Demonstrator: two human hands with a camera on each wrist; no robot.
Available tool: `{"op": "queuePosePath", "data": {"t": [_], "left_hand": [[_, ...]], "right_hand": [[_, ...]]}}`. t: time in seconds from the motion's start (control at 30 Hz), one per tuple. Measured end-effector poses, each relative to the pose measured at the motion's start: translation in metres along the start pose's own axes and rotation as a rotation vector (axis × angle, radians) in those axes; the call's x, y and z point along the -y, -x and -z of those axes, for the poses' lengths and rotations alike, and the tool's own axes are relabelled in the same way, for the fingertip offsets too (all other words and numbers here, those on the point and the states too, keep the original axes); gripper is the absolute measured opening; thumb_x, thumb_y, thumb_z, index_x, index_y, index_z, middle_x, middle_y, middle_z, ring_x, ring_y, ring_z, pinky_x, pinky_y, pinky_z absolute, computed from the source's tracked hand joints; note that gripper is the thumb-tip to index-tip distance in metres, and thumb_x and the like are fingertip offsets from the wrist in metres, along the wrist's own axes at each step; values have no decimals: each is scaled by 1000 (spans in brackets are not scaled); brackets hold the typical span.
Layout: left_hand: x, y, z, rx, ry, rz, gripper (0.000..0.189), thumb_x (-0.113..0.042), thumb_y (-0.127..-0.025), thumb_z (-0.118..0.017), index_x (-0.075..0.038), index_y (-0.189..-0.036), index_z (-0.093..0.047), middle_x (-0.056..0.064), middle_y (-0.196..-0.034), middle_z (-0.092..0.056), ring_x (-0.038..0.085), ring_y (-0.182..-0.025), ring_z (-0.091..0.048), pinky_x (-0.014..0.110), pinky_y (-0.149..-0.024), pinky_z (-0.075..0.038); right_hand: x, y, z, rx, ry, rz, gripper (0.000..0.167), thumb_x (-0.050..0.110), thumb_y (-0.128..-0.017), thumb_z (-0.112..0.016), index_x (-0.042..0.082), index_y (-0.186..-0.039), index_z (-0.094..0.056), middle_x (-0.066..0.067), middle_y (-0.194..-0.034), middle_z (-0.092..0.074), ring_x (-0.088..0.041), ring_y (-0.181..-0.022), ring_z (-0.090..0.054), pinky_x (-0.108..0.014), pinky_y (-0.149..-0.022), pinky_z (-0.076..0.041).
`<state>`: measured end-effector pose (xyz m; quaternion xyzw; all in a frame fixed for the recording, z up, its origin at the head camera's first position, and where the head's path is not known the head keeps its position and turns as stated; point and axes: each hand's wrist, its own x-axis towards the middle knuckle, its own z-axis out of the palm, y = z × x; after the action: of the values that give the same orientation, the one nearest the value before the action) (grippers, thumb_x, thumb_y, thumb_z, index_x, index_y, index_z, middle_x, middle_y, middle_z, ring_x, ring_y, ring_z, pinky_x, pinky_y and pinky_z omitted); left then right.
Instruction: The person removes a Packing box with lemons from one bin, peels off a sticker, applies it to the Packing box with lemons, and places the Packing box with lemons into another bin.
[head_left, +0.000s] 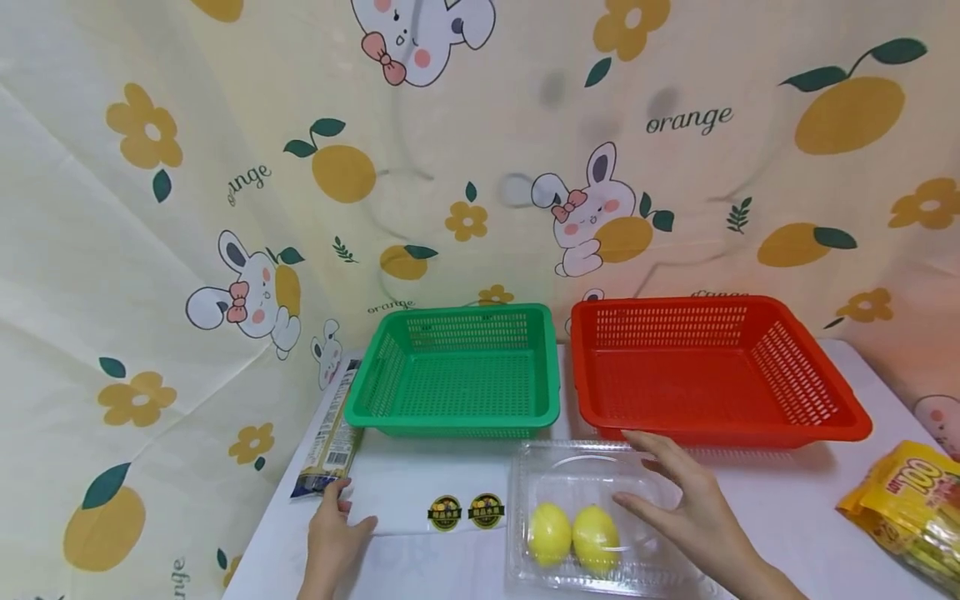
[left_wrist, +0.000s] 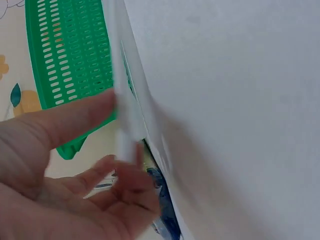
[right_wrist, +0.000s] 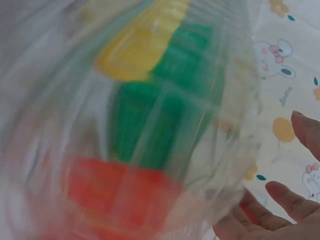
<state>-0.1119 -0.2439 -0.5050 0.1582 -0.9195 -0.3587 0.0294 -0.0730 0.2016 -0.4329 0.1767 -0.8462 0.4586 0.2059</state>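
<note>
At the left edge of a white sheet [head_left: 405,475] with two round black-and-gold stickers [head_left: 486,510] is my left hand [head_left: 339,533]. In the left wrist view, thumb and fingers of the left hand [left_wrist: 75,165] lie on either side of the sheet's raised white edge [left_wrist: 125,110]. My right hand [head_left: 693,504] is at the right part of a clear plastic box [head_left: 522,500], fingers spread. Two yellow lemons [head_left: 550,533] lie side by side inside it. Clear plastic fills most of the right wrist view, the right hand [right_wrist: 275,210] beside it with parted fingers.
A green basket [head_left: 450,422] and a red basket [head_left: 720,433] stand along the back of the white table. A long printed packet [head_left: 333,442] lies left of the green one. At the far right sits a yellow bag [head_left: 911,500]. A patterned cloth [head_left: 480,125] hangs behind.
</note>
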Motion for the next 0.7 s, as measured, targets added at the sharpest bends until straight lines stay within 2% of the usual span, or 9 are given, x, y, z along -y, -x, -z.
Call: {"op": "queuePosePath", "data": {"t": [0.1, 0.17, 0.23, 0.3, 0.33, 0.4, 0.5, 0.57, 0.7], "left_hand": [[-1, 1, 4, 11, 94, 21, 65, -1, -75, -81, 1, -133, -51, 15, -92, -54, 25, -79, -51, 33, -67, -44], [-2, 2, 8, 16, 168, 18, 54, 0, -79, -78, 0, -128, -57, 14, -95, -57, 21, -78, -50, 27, -64, -43], [-3, 4, 13, 32, 240, 20, 45, 1, -82, -75, -1, -125, -60, 16, -105, -62, 17, -81, -51, 21, -63, -43], [-4, 8, 20, 47, 297, 20, 40, 2, -86, -71, -1, -125, -61, 20, -121, -62, 16, -89, -56, 19, -67, -47], [-4, 10, 23, 52, 317, 19, 39, 2, -88, -70, 0, -125, -61, 21, -129, -59, 15, -94, -59, 17, -69, -49], [-4, 15, 29, 58, 360, 31, 40, 4, -89, -67, 0, -128, -58, 23, -136, -54, 16, -93, -62, 19, -68, -51], [-6, 23, 38, 33, 403, 38, 42, 9, -90, -65, 2, -130, -56, 24, -136, -53, 15, -82, -65, 21, -66, -55], [-8, 30, 44, 3, 425, 42, 43, 12, -89, -63, 2, -131, -56, 18, -133, -54, 15, -73, -63, 24, -63, -55], [-15, 47, 60, -67, 510, 20, 44, 12, -90, -62, 3, -133, -58, -7, -123, -61, 11, -70, -63, 24, -58, -56]], "right_hand": [[2, 0, -1, 25, -93, -25, 70, 3, -71, -89, 12, -133, -59, 4, -127, -61, 1, -114, -55, -13, -90, -49], [3, 0, -1, 42, -151, -42, 67, 1, -73, -86, 11, -134, -58, 4, -128, -62, -2, -113, -58, -16, -89, -52], [3, 0, -2, 61, -200, -53, 64, 0, -76, -84, 9, -134, -58, 2, -128, -63, -6, -112, -60, -19, -88, -53], [2, -1, -3, 76, -212, -56, 61, 1, -78, -83, 9, -133, -59, -1, -127, -64, -7, -112, -61, -20, -89, -53], [1, -2, -3, 75, -190, -54, 59, 2, -78, -84, 11, -132, -61, -1, -125, -65, -8, -111, -61, -18, -89, -52], [-4, -2, -4, 60, -116, -49, 57, 6, -76, -86, 13, -129, -64, 1, -121, -66, -5, -110, -60, -14, -91, -48], [-16, -2, -2, 17, 3, -53, 57, 8, -72, -89, 15, -124, -67, 5, -115, -68, -1, -108, -59, -7, -93, -40], [-24, -1, -1, -2, 38, -63, 57, 8, -70, -90, 14, -123, -68, 7, -114, -67, 1, -108, -57, -5, -92, -37], [-31, 1, 1, 13, 15, -78, 56, 6, -72, -88, 12, -123, -67, 2, -115, -68, 3, -109, -56, -5, -93, -38]]}}
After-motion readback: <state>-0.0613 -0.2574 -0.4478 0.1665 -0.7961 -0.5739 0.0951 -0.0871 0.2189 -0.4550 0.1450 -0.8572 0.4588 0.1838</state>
